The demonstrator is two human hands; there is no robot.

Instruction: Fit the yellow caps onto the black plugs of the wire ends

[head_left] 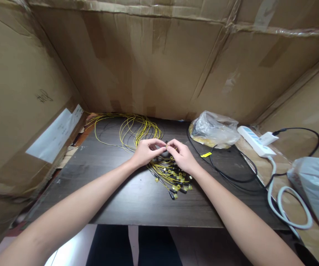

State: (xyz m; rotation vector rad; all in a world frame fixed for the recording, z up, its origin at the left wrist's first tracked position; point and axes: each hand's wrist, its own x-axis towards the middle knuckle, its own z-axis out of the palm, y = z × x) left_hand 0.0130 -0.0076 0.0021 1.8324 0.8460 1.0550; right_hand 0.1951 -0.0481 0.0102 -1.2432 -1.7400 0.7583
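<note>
A bundle of thin yellow cables (137, 129) lies looped on the dark wooden table (115, 192), with their black and yellow connector ends (177, 181) fanned out near the middle. My left hand (145, 151) and my right hand (181, 155) meet above the bundle. Both pinch the same small cable end between their fingertips, where the fingers touch.
Cardboard walls (159, 66) enclose the table on three sides. A clear plastic bag (214, 129) lies at the back right, beside a white power strip (255, 140) with black and white cords (284, 207). Another grey bag (314, 188) sits at the far right. A loose yellow tag (206, 154) lies near the cords.
</note>
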